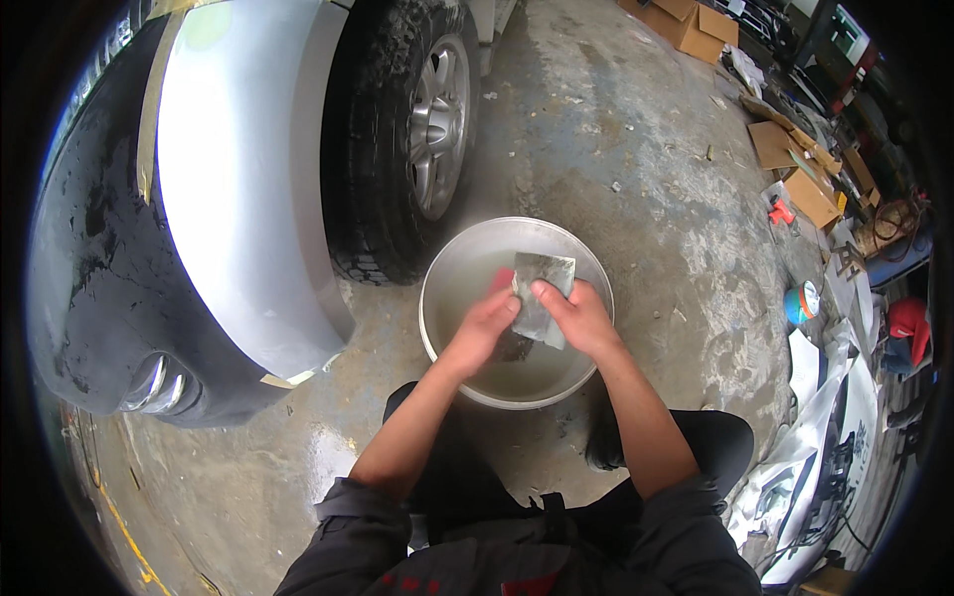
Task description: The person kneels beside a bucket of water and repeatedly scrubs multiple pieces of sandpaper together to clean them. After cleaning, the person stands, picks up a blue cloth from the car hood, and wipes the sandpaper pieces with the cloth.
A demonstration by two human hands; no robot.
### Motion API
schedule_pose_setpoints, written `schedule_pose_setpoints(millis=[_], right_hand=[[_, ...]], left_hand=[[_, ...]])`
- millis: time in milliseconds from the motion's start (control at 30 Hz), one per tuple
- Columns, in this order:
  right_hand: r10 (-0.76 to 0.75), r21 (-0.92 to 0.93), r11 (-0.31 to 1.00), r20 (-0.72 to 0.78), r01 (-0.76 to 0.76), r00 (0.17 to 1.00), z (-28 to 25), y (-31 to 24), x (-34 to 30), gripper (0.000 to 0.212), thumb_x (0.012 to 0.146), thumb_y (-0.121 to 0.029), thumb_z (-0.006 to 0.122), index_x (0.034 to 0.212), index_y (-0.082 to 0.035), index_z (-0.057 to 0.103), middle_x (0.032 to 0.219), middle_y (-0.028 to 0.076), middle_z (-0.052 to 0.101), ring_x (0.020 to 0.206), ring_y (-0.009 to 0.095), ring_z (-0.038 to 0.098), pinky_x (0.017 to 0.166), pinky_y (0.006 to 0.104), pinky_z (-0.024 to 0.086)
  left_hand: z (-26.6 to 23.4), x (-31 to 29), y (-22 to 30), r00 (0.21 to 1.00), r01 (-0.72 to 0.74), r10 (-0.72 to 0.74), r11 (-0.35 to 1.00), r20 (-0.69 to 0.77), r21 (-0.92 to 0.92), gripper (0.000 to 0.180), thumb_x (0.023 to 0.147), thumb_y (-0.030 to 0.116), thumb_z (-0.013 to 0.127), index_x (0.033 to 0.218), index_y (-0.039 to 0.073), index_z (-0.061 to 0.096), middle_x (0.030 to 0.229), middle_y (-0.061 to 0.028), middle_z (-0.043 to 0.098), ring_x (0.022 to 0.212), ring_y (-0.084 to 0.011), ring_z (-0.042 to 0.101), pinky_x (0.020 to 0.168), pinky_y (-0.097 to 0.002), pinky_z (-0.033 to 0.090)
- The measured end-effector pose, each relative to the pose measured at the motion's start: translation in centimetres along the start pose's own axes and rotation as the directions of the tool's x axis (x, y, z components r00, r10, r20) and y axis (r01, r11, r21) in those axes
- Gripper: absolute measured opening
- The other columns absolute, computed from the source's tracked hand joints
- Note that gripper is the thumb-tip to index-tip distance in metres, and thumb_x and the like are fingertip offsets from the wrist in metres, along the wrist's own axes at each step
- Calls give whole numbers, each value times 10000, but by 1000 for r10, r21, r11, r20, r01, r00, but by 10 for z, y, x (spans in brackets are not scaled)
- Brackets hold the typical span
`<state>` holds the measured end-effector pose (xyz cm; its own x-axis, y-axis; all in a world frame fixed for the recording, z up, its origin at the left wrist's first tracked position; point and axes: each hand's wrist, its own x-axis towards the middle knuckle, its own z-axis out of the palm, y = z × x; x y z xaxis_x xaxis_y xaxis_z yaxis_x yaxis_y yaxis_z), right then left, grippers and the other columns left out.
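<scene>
Both my hands are over a round white bucket (pixel 590 260) holding cloudy water (pixel 549 370). Between them is a thin grey rectangular sheet that looks like wet sandpaper (pixel 543 270). My left hand (pixel 481 330) pinches its left edge. My right hand (pixel 580 318) grips the right side, thumb lying on the sheet's face. Behind the left fingers shows a small pinkish-red thing (pixel 505 277), mostly hidden; I cannot tell whether it is held or in the water. A dark patch (pixel 513 347) lies below the sheet, its nature unclear.
A car's silver fender (pixel 238 159), dark bumper (pixel 99 268) and tyred wheel (pixel 437 129) stand close on the left. Far right are cardboard boxes (pixel 810 197), a blue can (pixel 801 302), a red object (pixel 781 211) and a plastic-wrapped white panel (pixel 830 467). Stained concrete (pixel 656 199) surrounds the bucket.
</scene>
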<state>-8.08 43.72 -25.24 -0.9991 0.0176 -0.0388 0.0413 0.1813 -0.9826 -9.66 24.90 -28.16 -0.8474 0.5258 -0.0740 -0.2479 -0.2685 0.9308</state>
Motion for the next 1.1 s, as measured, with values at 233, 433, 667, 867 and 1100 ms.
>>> schedule_pose_setpoints(millis=[233, 433, 667, 867, 1100], right_hand=[[42, 190, 981, -64, -29, 997, -6, -1, 2, 253, 1008, -246, 684, 1124, -31, 753, 957, 42, 764, 829, 115, 681, 755, 305, 545], [115, 384, 921, -113, -64, 987, -2, -1, -3, 254, 987, -231, 688, 1147, -43, 747, 954, 73, 783, 906, 193, 739, 812, 361, 573], [228, 322, 927, -79, -192, 970, 5, -8, -4, 209, 982, -165, 687, 1117, -9, 720, 893, 129, 741, 828, 220, 724, 732, 392, 580], [13, -238, 971, 29, -6, 999, 4, -1, -3, 320, 950, -195, 701, 1244, -70, 711, 911, 127, 776, 849, 186, 748, 754, 373, 572], [14, -194, 981, 43, -5, 999, 17, 8, -10, 312, 914, -221, 737, 1137, -5, 706, 964, 190, 759, 952, 337, 746, 846, 432, 571]], left_hand=[[6, -8, 17, 973, 230, -223, 911, 59, -342, 764, 1067, 568, 455, 1661, 148, 221, 1645, -65, 349, 1443, -287, 440, 1165, -531, 399], [15, -7, 31, 915, 381, -400, 819, 49, -428, 857, 981, 779, 377, 1639, 235, 312, 1630, -45, 390, 1433, -273, 453, 1139, -511, 410], [13, 1, 22, 914, 385, -366, 646, 174, -659, 844, 973, 780, 400, 1606, 222, 384, 1543, -35, 506, 1383, -265, 505, 1122, -512, 421], [6, 5, 15, 927, 355, -332, 635, 173, -686, 836, 969, 782, 411, 1594, 227, 381, 1524, -23, 523, 1383, -294, 505, 1131, -505, 412], [5, 8, 16, 920, 359, -378, 704, 105, -613, 984, 864, 905, 409, 1610, 264, 386, 1605, -53, 438, 1479, -293, 401, 1196, -555, 317]])
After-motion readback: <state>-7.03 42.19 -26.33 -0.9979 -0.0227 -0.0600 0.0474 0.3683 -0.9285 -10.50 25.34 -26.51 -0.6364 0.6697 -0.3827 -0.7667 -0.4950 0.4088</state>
